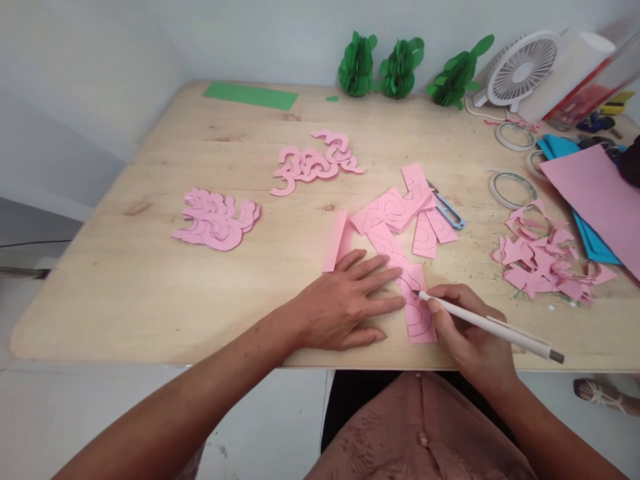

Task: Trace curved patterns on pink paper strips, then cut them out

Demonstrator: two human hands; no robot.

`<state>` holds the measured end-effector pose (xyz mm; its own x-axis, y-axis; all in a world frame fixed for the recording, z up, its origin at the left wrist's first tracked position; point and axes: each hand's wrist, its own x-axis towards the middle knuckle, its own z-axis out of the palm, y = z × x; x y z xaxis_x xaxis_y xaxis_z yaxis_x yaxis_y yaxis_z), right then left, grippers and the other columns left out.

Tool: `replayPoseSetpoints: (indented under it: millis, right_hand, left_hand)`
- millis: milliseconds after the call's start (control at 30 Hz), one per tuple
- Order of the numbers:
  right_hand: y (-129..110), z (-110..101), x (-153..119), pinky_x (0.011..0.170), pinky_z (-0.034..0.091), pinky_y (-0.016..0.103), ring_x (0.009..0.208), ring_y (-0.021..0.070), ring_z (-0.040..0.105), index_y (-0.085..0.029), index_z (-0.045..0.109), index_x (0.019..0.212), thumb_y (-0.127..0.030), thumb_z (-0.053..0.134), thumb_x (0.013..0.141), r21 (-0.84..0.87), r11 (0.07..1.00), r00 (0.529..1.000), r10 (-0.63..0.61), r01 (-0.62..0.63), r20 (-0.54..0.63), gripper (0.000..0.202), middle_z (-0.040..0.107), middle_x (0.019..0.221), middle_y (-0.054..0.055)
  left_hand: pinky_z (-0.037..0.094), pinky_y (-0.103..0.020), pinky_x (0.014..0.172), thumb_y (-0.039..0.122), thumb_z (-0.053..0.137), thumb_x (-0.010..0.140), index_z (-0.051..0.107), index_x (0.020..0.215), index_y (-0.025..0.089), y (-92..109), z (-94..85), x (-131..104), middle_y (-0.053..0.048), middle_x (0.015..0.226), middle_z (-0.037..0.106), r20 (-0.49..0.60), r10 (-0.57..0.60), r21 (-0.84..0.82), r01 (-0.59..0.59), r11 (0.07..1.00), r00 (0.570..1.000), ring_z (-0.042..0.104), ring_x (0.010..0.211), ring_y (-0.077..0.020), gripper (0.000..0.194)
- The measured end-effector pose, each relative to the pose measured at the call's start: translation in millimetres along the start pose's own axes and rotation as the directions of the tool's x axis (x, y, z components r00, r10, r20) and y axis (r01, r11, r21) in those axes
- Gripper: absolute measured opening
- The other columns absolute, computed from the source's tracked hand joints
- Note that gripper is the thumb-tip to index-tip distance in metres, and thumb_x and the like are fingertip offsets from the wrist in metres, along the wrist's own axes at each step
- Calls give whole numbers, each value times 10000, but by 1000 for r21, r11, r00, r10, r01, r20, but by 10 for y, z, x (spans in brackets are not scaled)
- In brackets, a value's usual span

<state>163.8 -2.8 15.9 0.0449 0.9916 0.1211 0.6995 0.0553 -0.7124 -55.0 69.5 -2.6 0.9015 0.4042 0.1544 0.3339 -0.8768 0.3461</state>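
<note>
Pink strip (418,325) touches the left hand (343,303), splayed palm-down; the curled right hand (477,343) pinches a white pen (500,330).

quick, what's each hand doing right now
Left hand: open, spread flat, touching the pink strip.
Right hand: closed around the white pen, tip at the strip.

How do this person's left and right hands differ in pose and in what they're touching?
The left hand lies flat, palm down and spread out, while the right hand is curled. The left hand presses on marked pink paper; the right hand grips a white pen, its dark tip at the paper. Both hands are bare.
</note>
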Motion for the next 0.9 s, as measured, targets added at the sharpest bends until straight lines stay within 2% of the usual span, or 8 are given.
replayPoseSetpoints:
  millis: [133,267,467,667,900]
  right_hand:
    - [-15,1,34,583,464,239,650,134,597,-223,633,876,-311,564,876,84,995,998,46,-49,39,111,669,760,-6]
    - [-22,5,51,599,459,242,669,135,597,-222,637,867,-312,568,874,86,995,996,53,-58,67,113,676,776,-4]
    - [-54,-17,84,524,401,244,570,122,529,-221,641,857,-315,555,878,56,995,990,78,-85,122,129,637,699,-20]
    - [-62,-18,98,496,382,249,539,125,517,-216,646,843,-334,545,877,29,996,987,82,-87,137,159,632,678,-15]
    - [-63,-3,99,514,418,253,552,132,544,-216,643,843,-337,544,876,-9,999,992,45,-45,114,160,661,706,-2]
  left_hand:
    - [236,-512,1090,472,497,908,539,1283,257,1,4,0,-107,1462,397,-11,4,1,-4,1000,1000,318,1344,-326,435]
    - [225,-520,1096,471,503,903,525,1299,258,-5,4,-1,-113,1468,387,-3,2,7,-2,1000,1000,303,1356,-330,450]
    - [225,-528,1095,463,510,900,526,1295,258,-10,-2,-5,-114,1478,375,11,-3,-2,3,1000,1000,302,1359,-333,445]
    - [225,-528,1099,460,528,892,540,1281,257,-7,-14,-2,-113,1473,383,7,-6,-10,6,1000,1000,301,1361,-334,438]
    - [212,-531,1107,457,526,895,535,1292,258,-8,-18,0,-112,1471,388,15,-10,-12,10,1000,1000,299,1365,-332,444]
